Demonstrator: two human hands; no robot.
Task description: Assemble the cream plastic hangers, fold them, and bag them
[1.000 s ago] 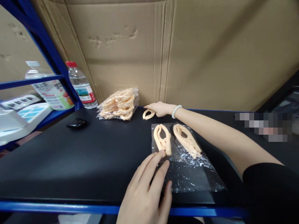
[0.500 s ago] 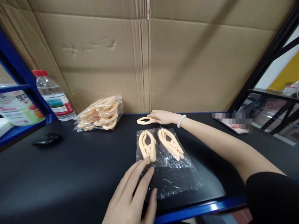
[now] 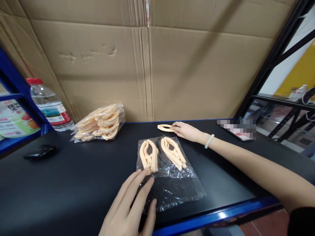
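Observation:
My right hand reaches to the back of the table and closes on the right end of a beige folded travel hanger. My left hand rests near the front edge, its fingers spread. Its fingertips are at the lower end of another folded hanger. A second folded hanger lies to the right of that one. Both are with a clear plastic bag lying flat; I cannot tell whether they are inside or on top.
A stuffed clear bag of beige hangers sits at the back left. Near it stand a water bottle and a black mouse. A phone-like slab lies back right. Cardboard walls the rear.
My right hand has slid the hanger rightward along the back of the table. My left hand stays by the near hanger; the view has shifted slightly.

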